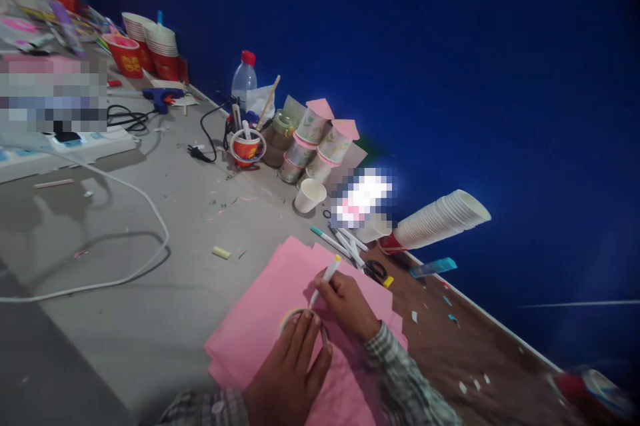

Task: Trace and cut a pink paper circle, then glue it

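Pink paper (250, 339) lies on the grey desk (150, 246), and on it the left hand (290, 373) presses flat, fingers unclenched, on a ring (287, 317), while the right hand (347, 303) grips a pen (326, 277), tip at the ring's edge, near markers (345, 243) and scissors (375, 271).

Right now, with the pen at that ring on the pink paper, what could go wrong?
The ring under the left hand might slip on the pink paper, so the line from the pen in the right hand could wobble. The loosely stacked sheets may shift too. The scissors lie just beyond the right hand and might get knocked.
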Tool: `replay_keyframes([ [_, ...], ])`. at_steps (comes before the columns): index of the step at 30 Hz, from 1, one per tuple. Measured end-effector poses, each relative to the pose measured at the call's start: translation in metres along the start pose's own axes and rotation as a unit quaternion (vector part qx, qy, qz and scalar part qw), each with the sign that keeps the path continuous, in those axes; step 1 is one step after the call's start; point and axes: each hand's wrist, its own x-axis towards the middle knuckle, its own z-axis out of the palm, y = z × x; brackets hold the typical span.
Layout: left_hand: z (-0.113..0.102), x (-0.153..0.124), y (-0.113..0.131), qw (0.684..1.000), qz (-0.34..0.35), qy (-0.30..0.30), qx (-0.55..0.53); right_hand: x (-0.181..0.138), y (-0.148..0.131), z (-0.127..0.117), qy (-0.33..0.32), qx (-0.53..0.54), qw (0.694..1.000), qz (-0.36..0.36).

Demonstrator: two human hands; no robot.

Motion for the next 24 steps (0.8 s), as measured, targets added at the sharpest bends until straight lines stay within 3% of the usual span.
replay_keyframes([
  [4, -0.001, 0.002, -0.003, 1.000, 0.016, -0.001, -0.009, -0.019, 0.020, -0.006, 0.030, 0.094, 0.995, 0.032],
  [9, 0.007, -0.004, 0.000, 0.999, 0.028, -0.013, -0.006, -0.037, 0.033, -0.003, 0.075, 0.124, 0.989, 0.030],
  [15, 0.014, -0.012, 0.003, 0.997, 0.019, -0.063, -0.033, -0.049, 0.030, -0.002, 0.102, 0.155, 0.982, 0.018],
  [20, 0.014, -0.013, -0.006, 0.996, 0.032, -0.058, -0.062, -0.054, 0.024, -0.002, 0.113, 0.157, 0.981, 0.001],
  [24, 0.007, -0.010, -0.014, 0.985, 0.058, -0.108, -0.124, -0.056, 0.020, -0.002, 0.122, 0.155, 0.980, -0.010],
])
